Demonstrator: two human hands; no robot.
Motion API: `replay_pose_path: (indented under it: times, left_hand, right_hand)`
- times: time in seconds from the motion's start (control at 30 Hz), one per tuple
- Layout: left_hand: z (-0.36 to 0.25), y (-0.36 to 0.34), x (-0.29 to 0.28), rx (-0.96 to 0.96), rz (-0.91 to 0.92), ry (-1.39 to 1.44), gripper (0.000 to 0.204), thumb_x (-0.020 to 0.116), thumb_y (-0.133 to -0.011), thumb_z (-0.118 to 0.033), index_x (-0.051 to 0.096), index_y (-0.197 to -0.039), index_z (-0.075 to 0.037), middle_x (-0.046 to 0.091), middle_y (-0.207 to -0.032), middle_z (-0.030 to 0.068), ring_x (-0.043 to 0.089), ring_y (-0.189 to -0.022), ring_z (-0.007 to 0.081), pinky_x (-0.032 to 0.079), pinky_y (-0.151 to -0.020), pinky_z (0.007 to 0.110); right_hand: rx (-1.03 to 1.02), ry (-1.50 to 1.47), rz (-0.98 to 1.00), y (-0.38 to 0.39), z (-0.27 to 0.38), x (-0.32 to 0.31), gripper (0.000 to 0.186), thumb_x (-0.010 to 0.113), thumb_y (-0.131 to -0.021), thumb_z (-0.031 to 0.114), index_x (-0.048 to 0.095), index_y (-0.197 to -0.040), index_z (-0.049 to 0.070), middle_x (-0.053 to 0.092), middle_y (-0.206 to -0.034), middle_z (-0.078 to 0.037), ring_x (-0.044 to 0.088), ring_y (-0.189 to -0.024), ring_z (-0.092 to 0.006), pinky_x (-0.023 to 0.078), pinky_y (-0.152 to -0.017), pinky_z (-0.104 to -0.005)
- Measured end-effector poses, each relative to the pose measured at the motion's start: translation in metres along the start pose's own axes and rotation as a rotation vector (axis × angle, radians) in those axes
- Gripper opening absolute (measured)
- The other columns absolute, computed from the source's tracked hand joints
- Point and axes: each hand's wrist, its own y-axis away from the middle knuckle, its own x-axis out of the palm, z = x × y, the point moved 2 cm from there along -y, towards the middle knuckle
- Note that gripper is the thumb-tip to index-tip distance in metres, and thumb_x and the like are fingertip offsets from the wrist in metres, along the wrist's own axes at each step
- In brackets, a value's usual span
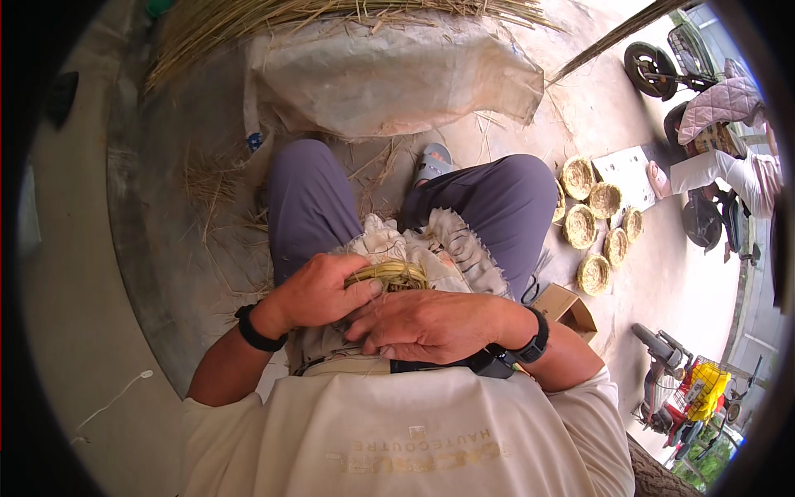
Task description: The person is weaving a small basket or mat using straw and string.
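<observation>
Over my lap I hold a small round coil of green-yellow straw (396,273), the start of a woven piece like a little basket. My left hand (319,290) is closed on its left edge, the thumb lying on top. Across the near side lies my right hand (426,323), fingers bent and pressed together against the coil; its fingertips are partly hidden. A pale patterned cloth (464,253) covers my thighs beneath the work.
Several round straw baskets (580,226) stand on the floor to the right, near an open cardboard box (566,311). Ahead, long straw stalks (348,10) lie over a pale sheet (389,74). Another person (720,166) sits at the far right, among parked two-wheelers (662,70).
</observation>
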Motion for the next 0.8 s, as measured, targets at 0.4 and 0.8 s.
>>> replay_pose_path:
  times: [0.4,0.8]
  left_hand:
    - [0.021,0.019,-0.05,-0.074,-0.499,-0.134,0.025,0.067,-0.101,-0.019,0.064,-0.09,0.003,0.06,-0.068,0.0185,0.052,-0.059,0.0211,0.048,-0.059,0.039]
    - [-0.002,0.004,-0.029,0.015,-0.455,-0.29,0.017,0.067,-0.099,-0.012,0.068,-0.098,0.004,0.068,-0.077,0.0203,0.067,-0.065,0.0242,0.053,-0.063,0.038]
  right_hand:
    - [0.64,0.111,-1.409,0.163,0.063,-0.09,0.052,0.051,-0.114,0.035,0.059,-0.147,-0.004,0.073,-0.117,-0.01,0.056,-0.069,-0.0066,0.039,-0.056,-0.0188]
    - [0.461,0.219,-0.624,0.027,0.01,-0.017,0.022,0.062,-0.105,0.017,0.071,-0.115,-0.001,0.069,-0.076,-0.021,0.072,-0.068,-0.0367,0.056,-0.066,-0.0457]
